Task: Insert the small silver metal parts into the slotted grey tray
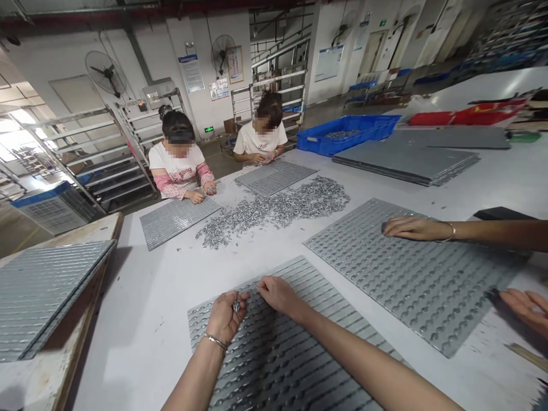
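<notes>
My left hand (225, 315) is curled over the near grey ribbed tray (282, 365) and grips a few small shiny metal parts (236, 306) between thumb and fingers. My right hand (277, 293) lies beside it near the tray's far edge, fingers bent down and pressed onto the ribs. What is under its fingertips is hidden. A long heap of the same small metal parts (278, 210) is spread across the white table (145, 297) beyond the tray.
A co-worker's hands (411, 228) rest on a second dimpled tray (411, 274) at the right. Two people sit across the table at their own trays (177, 220). Stacked trays (38, 294) lie at the left, a blue crate (342, 132) and grey sheets at the back right.
</notes>
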`<control>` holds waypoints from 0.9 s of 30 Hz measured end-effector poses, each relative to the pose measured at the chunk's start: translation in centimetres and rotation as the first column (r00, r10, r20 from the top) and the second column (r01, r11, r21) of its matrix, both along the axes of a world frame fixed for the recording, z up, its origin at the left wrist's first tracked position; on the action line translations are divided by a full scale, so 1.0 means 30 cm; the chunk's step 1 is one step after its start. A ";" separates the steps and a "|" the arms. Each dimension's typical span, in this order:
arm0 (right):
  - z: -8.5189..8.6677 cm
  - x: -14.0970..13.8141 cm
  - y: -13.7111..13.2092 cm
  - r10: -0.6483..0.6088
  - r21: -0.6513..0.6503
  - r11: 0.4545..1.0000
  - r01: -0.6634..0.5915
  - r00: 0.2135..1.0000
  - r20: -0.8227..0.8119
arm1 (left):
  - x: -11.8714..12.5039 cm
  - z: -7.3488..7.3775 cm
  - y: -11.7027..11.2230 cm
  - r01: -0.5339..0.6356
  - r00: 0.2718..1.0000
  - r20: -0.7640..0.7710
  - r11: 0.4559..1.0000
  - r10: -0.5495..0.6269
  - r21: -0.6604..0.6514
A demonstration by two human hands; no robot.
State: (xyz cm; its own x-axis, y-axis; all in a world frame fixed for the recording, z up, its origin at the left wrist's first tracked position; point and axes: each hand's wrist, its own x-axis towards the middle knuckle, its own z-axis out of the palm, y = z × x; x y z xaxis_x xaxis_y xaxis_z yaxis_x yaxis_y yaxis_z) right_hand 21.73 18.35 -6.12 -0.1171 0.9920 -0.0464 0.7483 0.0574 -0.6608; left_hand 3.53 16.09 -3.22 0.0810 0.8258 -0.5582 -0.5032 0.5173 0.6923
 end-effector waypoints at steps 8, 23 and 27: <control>0.029 0.016 0.001 -0.075 0.015 0.997 0.075 0.997 0.008 | -0.016 0.036 -0.004 -0.024 1.000 0.009 1.000 0.024 -0.008; 0.163 -0.010 -0.170 0.273 0.170 0.948 -0.270 0.962 0.008 | 0.079 0.032 -0.079 0.353 0.931 -0.131 0.932 -0.341 0.085; 0.152 -0.004 -0.171 0.213 0.203 0.961 -0.187 0.970 -0.116 | 0.072 0.042 -0.083 0.380 0.923 -0.111 0.918 -0.369 0.111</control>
